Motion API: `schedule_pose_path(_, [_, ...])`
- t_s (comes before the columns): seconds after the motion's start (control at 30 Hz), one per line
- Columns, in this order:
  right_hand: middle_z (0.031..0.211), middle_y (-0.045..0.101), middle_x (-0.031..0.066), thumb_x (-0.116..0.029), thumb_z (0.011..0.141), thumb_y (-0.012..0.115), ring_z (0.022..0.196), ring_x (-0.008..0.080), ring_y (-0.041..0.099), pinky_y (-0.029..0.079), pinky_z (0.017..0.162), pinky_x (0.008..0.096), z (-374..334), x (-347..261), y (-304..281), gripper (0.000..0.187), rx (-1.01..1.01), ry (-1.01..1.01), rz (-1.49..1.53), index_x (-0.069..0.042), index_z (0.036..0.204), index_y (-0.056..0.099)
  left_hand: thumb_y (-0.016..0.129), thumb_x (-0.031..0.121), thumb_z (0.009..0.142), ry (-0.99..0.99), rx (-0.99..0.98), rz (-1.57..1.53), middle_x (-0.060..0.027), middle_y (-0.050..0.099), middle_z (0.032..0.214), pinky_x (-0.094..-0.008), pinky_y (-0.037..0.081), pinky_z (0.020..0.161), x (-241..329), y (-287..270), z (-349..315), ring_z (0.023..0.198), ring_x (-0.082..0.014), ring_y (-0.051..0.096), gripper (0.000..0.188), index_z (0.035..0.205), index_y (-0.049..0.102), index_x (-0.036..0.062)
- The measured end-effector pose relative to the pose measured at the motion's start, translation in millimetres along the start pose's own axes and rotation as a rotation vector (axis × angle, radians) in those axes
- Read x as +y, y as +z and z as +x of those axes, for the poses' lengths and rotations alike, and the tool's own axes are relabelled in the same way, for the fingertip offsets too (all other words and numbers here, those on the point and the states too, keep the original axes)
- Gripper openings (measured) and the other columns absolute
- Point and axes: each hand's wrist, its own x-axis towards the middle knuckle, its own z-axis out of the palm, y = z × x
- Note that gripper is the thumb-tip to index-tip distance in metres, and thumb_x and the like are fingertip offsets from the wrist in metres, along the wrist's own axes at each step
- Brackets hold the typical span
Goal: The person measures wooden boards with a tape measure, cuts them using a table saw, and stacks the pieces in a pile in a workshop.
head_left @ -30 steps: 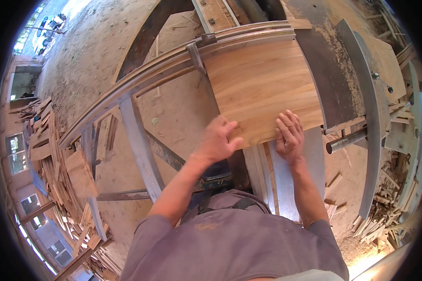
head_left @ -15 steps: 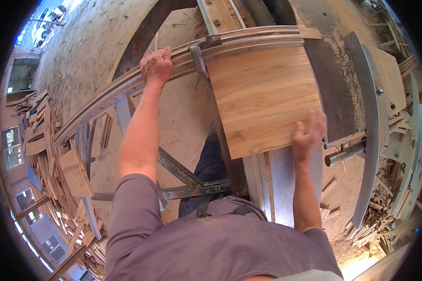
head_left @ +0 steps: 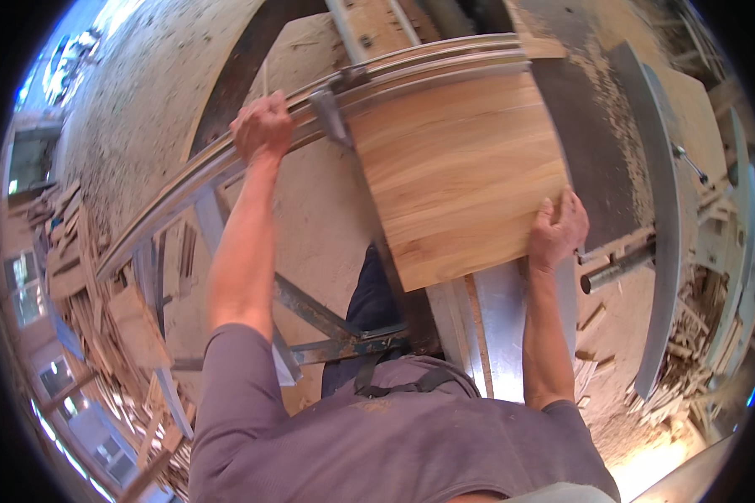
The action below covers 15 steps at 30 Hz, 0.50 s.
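A light wooden panel [head_left: 460,172] lies flat on a saw table, its far edge against a long curved metal fence rail [head_left: 184,180]. My right hand [head_left: 558,230] grips the panel's near right corner, fingers over the edge. My left hand [head_left: 262,127] is stretched far out to the left and closed over the fence rail, away from the panel. A metal clamp bracket [head_left: 327,113] sits on the rail between my left hand and the panel.
Sawdust covers the dark table surface [head_left: 591,142] right of the panel. A steel bar [head_left: 617,268] juts out near my right hand. Offcuts and wood scraps [head_left: 101,318] pile on the floor at left and at lower right. Metal frame struts [head_left: 327,323] cross below.
My left hand left the panel's near edge and reached up-left onto the fence rail. My right hand slid to the panel's right corner. The panel has shifted slightly away from me.
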Motion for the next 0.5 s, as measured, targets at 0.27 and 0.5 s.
schedule_pose_path(0.27, [0.152,0.05,0.019,-0.025,0.091,0.067,0.149,0.0393,0.035,0.019,0.124,0.0547,-35.5,-35.3,-18.1,0.056,-0.149,-0.403,0.08,0.0,0.14,0.058,0.043,0.047,0.103,0.046,-0.016,0.052,-0.0137,0.074,0.11,-0.0504,0.049,0.092,-7.3,4.7,-1.8,0.104,-0.0368,0.067,0.049,0.098,0.076,0.0102])
schedule_pose_path(0.5, [0.15,0.052,0.0204,-0.032,0.091,0.068,0.146,0.0345,0.042,0.028,0.123,0.047,-28.3,-73.5,-18.9,0.059,-0.309,-0.519,0.163,0.005,0.136,0.059,0.04,0.048,0.105,0.01,-0.124,0.076,-0.0121,0.073,0.116,-0.05,0.047,0.096,-11.5,7.8,5.9,0.108,-0.038,0.066,0.051,0.107,0.077,0.0127])
